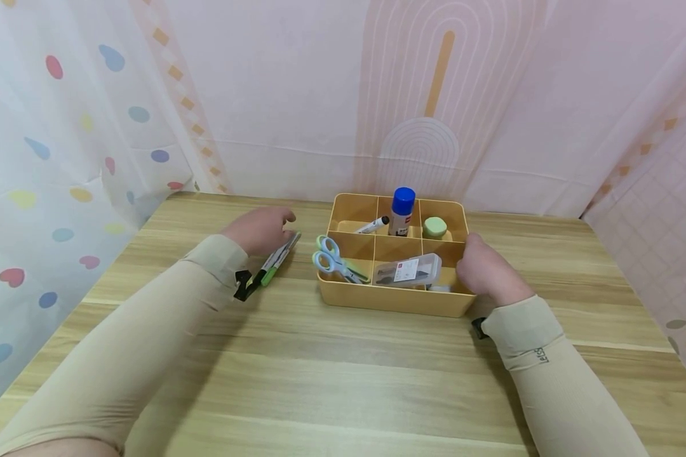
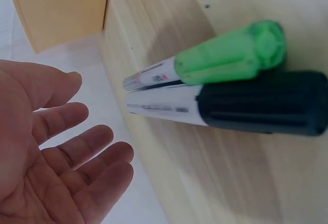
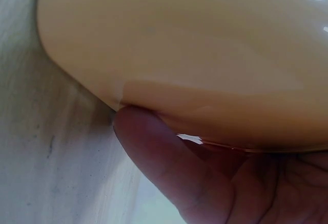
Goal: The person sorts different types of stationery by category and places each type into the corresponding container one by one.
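My left hand (image 1: 261, 230) is over the table with its fingers loosely bent and nothing in them. Just beside it two markers lie side by side on the wood: a green-capped marker (image 2: 230, 55) and a black-capped marker (image 2: 256, 103). At the right end of a yellow-orange desk organizer (image 1: 394, 303), my right hand (image 1: 491, 271) grips the side wall. Its thumb (image 3: 159, 152) presses on the wall, while the other fingers are mostly hidden. The organizer stands on the table, divided into several compartments.
Inside the organizer are blue-handled scissors (image 1: 331, 259), a clear plastic case (image 1: 408, 271), a white marker with a black cap (image 1: 373, 225), a blue-capped glue stick (image 1: 402, 212) and a pale green round item (image 1: 434, 227). Behind the table (image 1: 343, 368) hangs a patterned curtain (image 1: 274, 95).
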`<state>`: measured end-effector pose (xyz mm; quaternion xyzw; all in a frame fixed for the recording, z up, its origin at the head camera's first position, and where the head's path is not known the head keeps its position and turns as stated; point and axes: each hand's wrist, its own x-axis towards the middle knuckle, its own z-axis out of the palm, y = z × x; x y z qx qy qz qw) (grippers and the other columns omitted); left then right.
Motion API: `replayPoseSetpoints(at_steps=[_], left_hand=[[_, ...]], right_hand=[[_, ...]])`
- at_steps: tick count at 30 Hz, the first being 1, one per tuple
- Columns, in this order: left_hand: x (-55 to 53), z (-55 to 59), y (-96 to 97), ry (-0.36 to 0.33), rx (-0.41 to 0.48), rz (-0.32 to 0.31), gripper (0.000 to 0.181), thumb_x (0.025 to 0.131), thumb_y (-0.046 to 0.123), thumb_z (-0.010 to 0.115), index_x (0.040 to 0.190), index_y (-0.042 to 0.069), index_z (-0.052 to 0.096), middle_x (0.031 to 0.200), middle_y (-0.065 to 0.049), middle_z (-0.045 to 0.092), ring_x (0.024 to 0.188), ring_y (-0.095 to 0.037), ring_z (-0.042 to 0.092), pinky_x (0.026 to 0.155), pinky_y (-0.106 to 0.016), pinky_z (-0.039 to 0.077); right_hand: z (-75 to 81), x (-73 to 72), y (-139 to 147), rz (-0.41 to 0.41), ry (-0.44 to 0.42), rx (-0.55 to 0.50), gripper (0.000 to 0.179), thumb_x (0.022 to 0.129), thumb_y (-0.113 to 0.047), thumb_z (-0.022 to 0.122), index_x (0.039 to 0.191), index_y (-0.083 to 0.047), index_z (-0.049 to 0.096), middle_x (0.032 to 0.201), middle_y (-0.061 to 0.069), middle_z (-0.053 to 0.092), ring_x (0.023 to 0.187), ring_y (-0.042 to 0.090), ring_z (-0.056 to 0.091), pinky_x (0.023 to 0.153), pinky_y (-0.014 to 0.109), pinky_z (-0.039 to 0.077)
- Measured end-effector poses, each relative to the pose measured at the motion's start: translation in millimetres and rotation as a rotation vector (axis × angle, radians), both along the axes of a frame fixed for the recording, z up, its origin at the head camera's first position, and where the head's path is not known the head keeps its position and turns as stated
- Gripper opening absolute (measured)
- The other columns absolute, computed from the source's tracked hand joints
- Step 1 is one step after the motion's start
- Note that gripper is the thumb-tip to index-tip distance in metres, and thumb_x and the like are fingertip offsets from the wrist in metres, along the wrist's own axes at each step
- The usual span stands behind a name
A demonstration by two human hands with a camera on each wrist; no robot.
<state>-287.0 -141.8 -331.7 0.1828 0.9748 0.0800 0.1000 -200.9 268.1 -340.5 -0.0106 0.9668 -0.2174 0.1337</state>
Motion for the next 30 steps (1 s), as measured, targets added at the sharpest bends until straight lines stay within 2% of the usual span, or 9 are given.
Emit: replayPoseSetpoints(at_steps=[7,18,24,30], left_hand=[[2.9,-6.1,-3.9,-0.012,-0.012,0.002,0.05,0.107,0.026,0.051,0.149,0.0,0.053,0.147,-0.023,0.061,0.135,-0.041,0.058,0.114,-0.059,0.044],[4.2,-13.5,-7.1,0.0,-0.042,-0.023,0.048,0.104,0.021,0.053,0.148,0.0,0.054,0.14,-0.022,0.065,0.116,-0.032,0.066,0.106,-0.054,0.051],[4.3,-15.7,-7.4,-0.003,-0.051,-0.023,0.048,0.103,0.02,0.054,0.147,0.001,0.055,0.132,-0.021,0.069,0.101,-0.028,0.066,0.096,-0.049,0.054],[5.9,-16.2,-7.0,-0.019,-0.05,-0.014,0.047,0.103,0.019,0.055,0.147,0.001,0.055,0.126,-0.019,0.07,0.095,-0.025,0.066,0.091,-0.046,0.055]], right_hand=[[-0.2,-0.3,1,-0.014,0.0,-0.018,0.059,0.093,-0.003,0.038,0.144,0.022,0.025,0.136,0.039,0.053,0.108,0.04,0.057,0.099,0.055,0.051],[-0.7,-0.8,0,-0.016,-0.002,-0.01,0.057,0.094,-0.003,0.039,0.143,0.022,0.026,0.134,0.039,0.055,0.104,0.04,0.058,0.095,0.053,0.052],[-0.6,-0.9,0,-0.013,-0.001,-0.007,0.057,0.094,-0.003,0.038,0.144,0.023,0.025,0.134,0.04,0.055,0.103,0.039,0.059,0.094,0.052,0.053],[0.1,-1.2,0,-0.012,-0.009,-0.011,0.058,0.094,-0.003,0.038,0.144,0.023,0.024,0.135,0.04,0.054,0.103,0.039,0.058,0.092,0.051,0.053]])
